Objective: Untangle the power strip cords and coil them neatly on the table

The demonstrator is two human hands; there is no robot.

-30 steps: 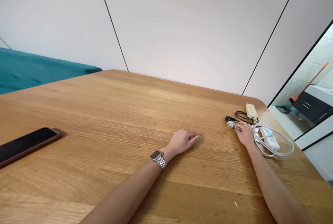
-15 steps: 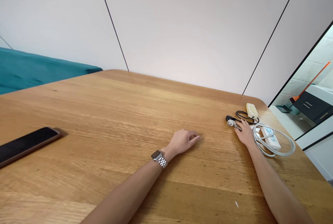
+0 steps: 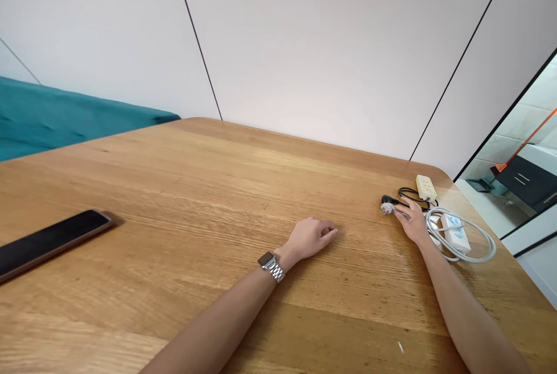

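Right hand [image 3: 411,223] outstretched; left hand [image 3: 307,237] — curled

The right hand [image 3: 414,224] is at a white plug [image 3: 387,209]; right of this hand lies a power strip [image 3: 455,236]. The left hand [image 3: 307,239] rests apart.

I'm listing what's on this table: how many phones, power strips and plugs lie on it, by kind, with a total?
Phones: 1 (phone)
Power strips: 2 (cream strip, white strip)
Plugs: 2 (black plug, white plug)
Total: 5
A white piece beside the white strip is partly hidden, so not counted.
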